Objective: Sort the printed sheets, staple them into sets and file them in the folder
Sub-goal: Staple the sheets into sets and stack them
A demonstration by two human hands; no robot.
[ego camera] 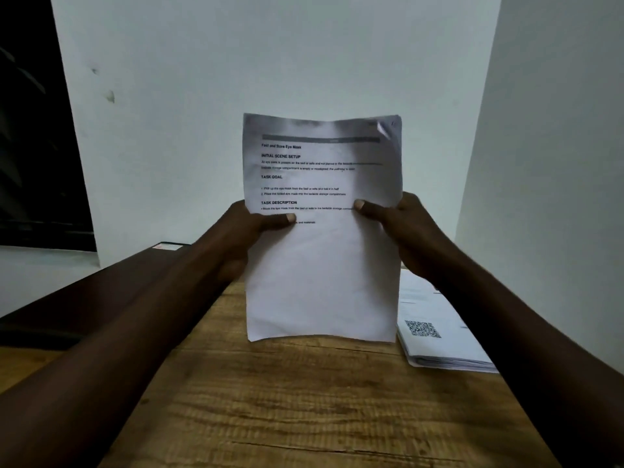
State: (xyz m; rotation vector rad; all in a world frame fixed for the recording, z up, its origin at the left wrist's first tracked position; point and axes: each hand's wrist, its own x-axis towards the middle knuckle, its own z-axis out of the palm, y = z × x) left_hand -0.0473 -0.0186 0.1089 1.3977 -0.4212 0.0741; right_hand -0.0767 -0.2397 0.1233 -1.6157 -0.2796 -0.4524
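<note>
held sheets (320, 271): centre of frame, upright, printed side to camera, heading reads "Fold and Store Eye Mask"; more than one sheet, since a curled corner at upper right shows another edge behind it
left hand (244, 236): grips left edge of the held sheets, thumb across the front, fingers behind
right hand (410, 231): grips right edge the same way, thumb on the front
bottom edge: at or just above the worktop (304, 410), cannot tell if touching; looks like squaring up a set, my read only
paper stack (439, 336): right of centre, flat on the worktop, thick, QR code on top sheet, partly hidden by right forearm
dark flat item (111, 298): left of frame, under left forearm, small label at far corner; may be the folder, cannot tell
stapler: none in view
staple: none seen on the held sheets, upper corners too blurred to be sure
progress: early to middle by my read; one set in hand, thick stack not yet sorted
left to do: staple this set, go through the paper stack, file sets in the folder
risk: loose sheets may slip out of line before stapling
</note>
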